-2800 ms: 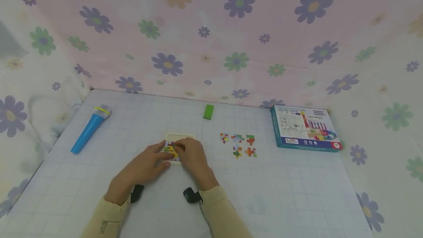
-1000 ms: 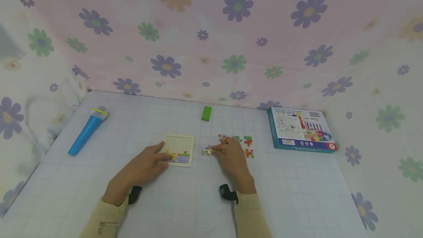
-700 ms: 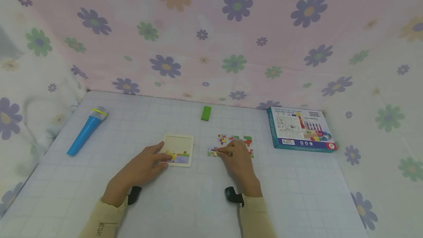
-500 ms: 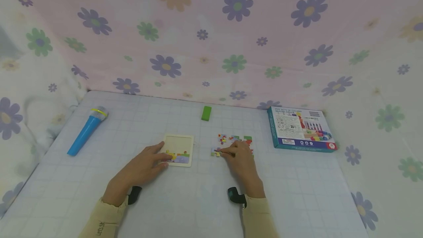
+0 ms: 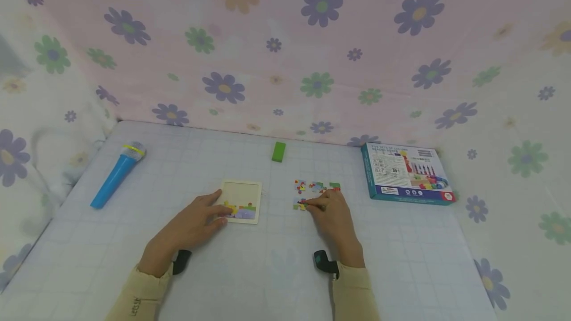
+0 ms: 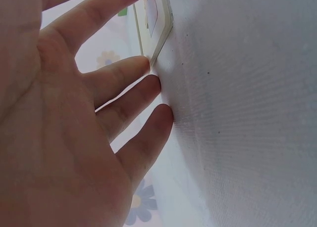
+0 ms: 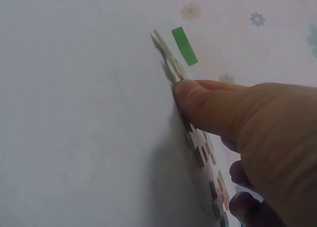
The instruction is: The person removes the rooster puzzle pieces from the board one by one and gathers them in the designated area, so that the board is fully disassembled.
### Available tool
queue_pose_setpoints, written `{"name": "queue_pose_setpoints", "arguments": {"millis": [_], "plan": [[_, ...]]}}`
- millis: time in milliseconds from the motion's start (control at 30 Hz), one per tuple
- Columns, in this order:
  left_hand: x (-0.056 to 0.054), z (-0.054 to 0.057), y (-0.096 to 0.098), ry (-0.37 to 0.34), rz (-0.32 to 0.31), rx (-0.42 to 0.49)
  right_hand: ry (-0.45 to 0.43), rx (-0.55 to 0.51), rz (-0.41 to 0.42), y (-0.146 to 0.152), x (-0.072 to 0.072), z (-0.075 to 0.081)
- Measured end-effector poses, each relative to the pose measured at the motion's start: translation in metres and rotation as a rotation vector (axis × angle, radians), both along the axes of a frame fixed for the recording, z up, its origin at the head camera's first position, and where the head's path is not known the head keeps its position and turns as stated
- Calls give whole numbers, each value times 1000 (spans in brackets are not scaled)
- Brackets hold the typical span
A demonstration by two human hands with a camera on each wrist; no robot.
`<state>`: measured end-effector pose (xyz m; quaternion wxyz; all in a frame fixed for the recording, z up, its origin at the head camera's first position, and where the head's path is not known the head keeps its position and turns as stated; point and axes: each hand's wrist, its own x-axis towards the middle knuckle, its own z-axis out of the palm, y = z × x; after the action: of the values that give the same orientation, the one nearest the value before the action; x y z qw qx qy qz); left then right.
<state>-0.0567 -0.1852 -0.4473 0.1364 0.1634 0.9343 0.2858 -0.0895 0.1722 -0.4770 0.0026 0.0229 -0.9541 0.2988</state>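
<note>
My left hand (image 5: 189,227) lies on a small square puzzle tray (image 5: 242,182), its fingers extended over the lower left part. Coloured puzzle pieces (image 5: 245,212) fill the tray's bottom strip, and its bare backing shows above. In the left wrist view, the fingers (image 6: 143,140) reach to the tray's corner and the tabletop. To the right, my right hand (image 5: 334,219) pinches a puzzle piece (image 5: 299,205) between thumb and finger, low at the table. Loose puzzle pieces (image 5: 300,186) lie in a row just beyond it; others are hidden behind the hand. The right wrist view shows pieces (image 7: 200,150) edge-on.
A green block (image 5: 278,152) lies behind the tray. At the far left is a blue toy microphone (image 5: 117,176). A flat toy box (image 5: 408,175) lies at the back right. A flowered cloth (image 5: 274,73) hangs behind the white table (image 5: 267,266).
My right hand has moved from the tray rightward to the loose pieces, sliding the pinched puzzle piece alongside them. The tray's middle now shows bare backing. My left hand has stayed on the tray.
</note>
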Motion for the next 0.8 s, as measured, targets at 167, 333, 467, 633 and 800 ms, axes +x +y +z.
{"name": "queue_pose_setpoints", "arguments": {"millis": [167, 333, 467, 633, 800], "plan": [[-1, 1, 0, -4, 3, -1, -23, 4, -12, -3, 0, 3], [-1, 1, 0, 2, 3, 3, -44, -5, -23, -5, 0, 5], [-1, 1, 1, -5, 7, 0, -47, -3, -22, -6, 0, 5], [0, 0, 1, -10, 6, -5, -49, 10, -20, -7, 0, 4], [-1, 0, 0, -10, 5, -10, -47, 15, -14, -6, 0, 5]]}}
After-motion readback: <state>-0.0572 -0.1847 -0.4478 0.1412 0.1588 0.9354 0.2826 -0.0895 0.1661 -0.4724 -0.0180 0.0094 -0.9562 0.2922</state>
